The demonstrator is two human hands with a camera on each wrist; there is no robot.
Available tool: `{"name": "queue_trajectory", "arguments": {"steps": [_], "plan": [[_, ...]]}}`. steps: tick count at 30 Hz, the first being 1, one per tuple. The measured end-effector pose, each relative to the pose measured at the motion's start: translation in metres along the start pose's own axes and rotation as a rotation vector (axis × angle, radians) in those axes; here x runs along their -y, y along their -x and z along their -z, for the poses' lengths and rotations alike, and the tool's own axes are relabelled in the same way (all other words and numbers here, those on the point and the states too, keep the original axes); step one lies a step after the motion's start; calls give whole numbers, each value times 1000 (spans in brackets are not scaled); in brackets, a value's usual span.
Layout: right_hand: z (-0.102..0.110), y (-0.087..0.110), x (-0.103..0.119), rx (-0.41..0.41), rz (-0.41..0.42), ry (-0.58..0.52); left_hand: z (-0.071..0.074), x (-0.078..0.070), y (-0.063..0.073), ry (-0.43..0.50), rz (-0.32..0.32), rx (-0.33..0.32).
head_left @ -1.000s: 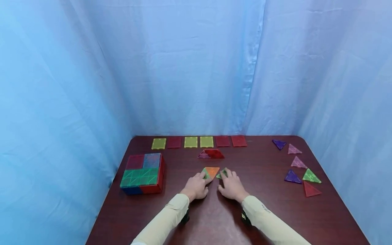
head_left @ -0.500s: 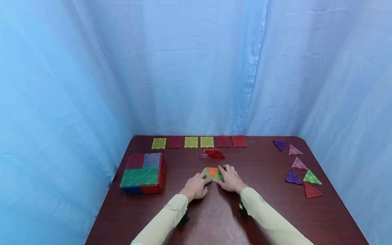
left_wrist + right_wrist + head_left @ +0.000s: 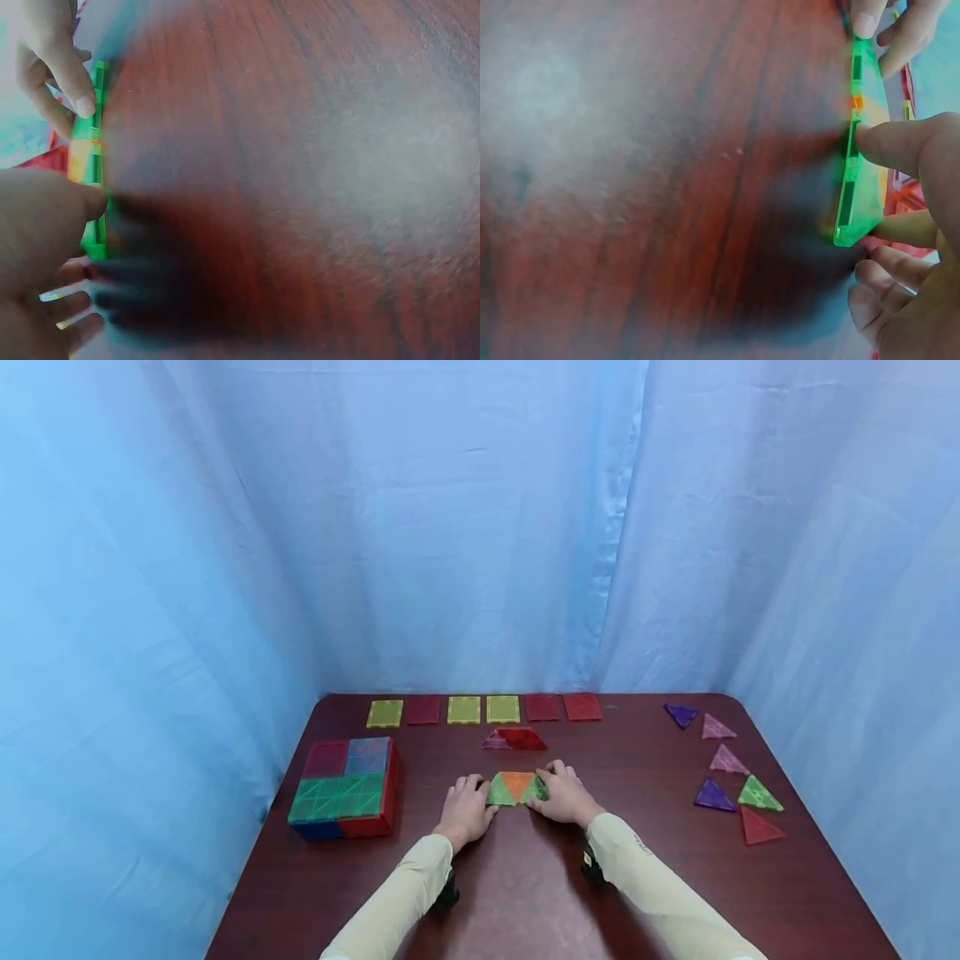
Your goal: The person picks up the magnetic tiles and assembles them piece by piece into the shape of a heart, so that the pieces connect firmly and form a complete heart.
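In the head view, a green triangle tile [image 3: 501, 791], an orange triangle tile [image 3: 517, 783] and a second green triangle tile [image 3: 533, 792] join edge to edge as a flat trapezoid mid-table. My left hand [image 3: 462, 812] holds the left green tile at its outer end, thumb on the near edge. At the other end my right hand [image 3: 567, 795] pinches the right green tile between thumb and index finger, partly covering it. The left wrist view has my left thumb against the green strip [image 3: 97, 161]. In the right wrist view, my right thumb presses the same edge [image 3: 849, 196].
Behind lies a pink-and-red tile trapezoid [image 3: 522, 739], with a row of yellow and red square tiles [image 3: 464, 710] farther back. A block of stacked tiles [image 3: 337, 798] stands at left. Several loose triangle tiles [image 3: 760, 795] lie at right. Blue curtains [image 3: 480, 527] surround the table.
My right hand has slid its green triangle left against the orange one. My left hand has shifted from on top of the left green tile to its outer end, uncovering more of it.
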State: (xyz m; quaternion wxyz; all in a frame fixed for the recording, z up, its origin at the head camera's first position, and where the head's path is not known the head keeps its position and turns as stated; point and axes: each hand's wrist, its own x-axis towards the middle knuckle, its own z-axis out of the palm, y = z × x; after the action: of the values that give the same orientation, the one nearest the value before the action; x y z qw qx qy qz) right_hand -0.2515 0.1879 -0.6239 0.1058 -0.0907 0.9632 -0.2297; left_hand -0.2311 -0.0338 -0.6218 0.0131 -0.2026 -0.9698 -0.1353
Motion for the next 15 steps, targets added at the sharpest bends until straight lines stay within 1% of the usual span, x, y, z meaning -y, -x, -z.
{"name": "queue_trajectory", "arguments": {"steps": [2,5,8,10,12,14,15], "plan": [[-2,2,0,-6,10,-13,-3,0,0,9,21,-22],[-3,4,0,-43,23,-49,-7,-2,-2,48,44,-59],[-4,3,-2,-82,39,-87,-8,-4,-6,125,87,-59],[-4,2,-4,-95,40,-129,-7,-3,-7,208,100,-61],[-1,1,-5,-102,52,-178,-5,0,-8,318,96,-63],[5,-1,-4,-110,72,-218,-1,4,-10,389,57,-96],[8,-2,-3,-123,87,-224,2,6,-11,408,33,-119]]}}
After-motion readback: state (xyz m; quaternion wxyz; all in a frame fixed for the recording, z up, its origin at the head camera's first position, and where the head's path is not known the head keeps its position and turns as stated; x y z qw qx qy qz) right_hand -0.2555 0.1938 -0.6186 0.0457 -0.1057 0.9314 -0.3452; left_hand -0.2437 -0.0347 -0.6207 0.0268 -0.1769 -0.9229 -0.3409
